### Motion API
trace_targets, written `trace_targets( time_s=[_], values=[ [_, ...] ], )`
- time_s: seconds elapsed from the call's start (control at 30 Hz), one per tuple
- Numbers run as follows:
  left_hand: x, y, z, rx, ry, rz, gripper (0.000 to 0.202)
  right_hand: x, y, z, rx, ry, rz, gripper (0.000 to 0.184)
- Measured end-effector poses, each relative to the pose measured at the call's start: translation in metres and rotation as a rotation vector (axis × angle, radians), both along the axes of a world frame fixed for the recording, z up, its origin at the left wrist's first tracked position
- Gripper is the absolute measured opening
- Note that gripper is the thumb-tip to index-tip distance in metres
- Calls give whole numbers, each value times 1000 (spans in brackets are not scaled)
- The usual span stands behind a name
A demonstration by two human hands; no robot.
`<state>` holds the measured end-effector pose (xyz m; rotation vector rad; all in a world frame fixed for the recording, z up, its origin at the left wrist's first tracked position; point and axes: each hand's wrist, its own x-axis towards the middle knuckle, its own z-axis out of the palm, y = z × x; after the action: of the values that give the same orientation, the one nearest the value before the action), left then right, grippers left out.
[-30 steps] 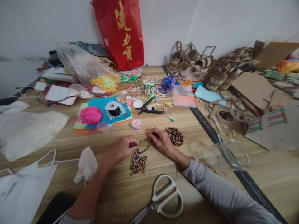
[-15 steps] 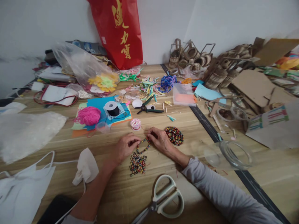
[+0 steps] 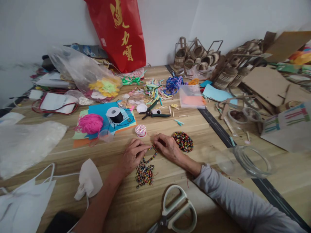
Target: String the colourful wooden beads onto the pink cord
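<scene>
A small loop of coloured beads [image 3: 150,160] hangs down onto the table between my hands. My left hand [image 3: 134,153] pinches its upper left part, fingers closed and pointing right. My right hand [image 3: 167,146] is closed on the loop's upper right end, where a thin reddish cord shows above the fingers. Just below the loop lies a patch of loose beads [image 3: 144,174]. A coiled heap of strung beads [image 3: 183,141] rests right of my right hand. Beyond my hands stands a small spool [image 3: 140,130] with a patterned top.
Large scissors [image 3: 178,207] lie near the front edge. Farther back are pliers [image 3: 155,114], a black thread spool [image 3: 114,115] and pink yarn [image 3: 90,123]. A clear coil of tubing [image 3: 252,161] lies at right, a white cloth [image 3: 89,178] at left.
My left hand has shifted right along the top of the bead loop, closer to my right hand, and covers more of it. The view has moved slightly.
</scene>
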<state>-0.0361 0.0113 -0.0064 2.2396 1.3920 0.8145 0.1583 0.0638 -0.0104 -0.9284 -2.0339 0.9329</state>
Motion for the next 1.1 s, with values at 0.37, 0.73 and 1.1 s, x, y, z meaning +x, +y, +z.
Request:
trace_targets(
  time_s=[0.37, 0.73, 1.1],
  values=[
    [1, 0, 3, 10, -42, 15, 25, 0, 0, 2, -9, 1, 5, 12],
    [-1, -1, 2, -2, -69, 9, 22, 1, -2, 0, -11, -18, 4, 11],
    [0, -5, 1, 61, -47, -21, 22, 2, -3, -1, 11, -29, 38, 11]
  ],
)
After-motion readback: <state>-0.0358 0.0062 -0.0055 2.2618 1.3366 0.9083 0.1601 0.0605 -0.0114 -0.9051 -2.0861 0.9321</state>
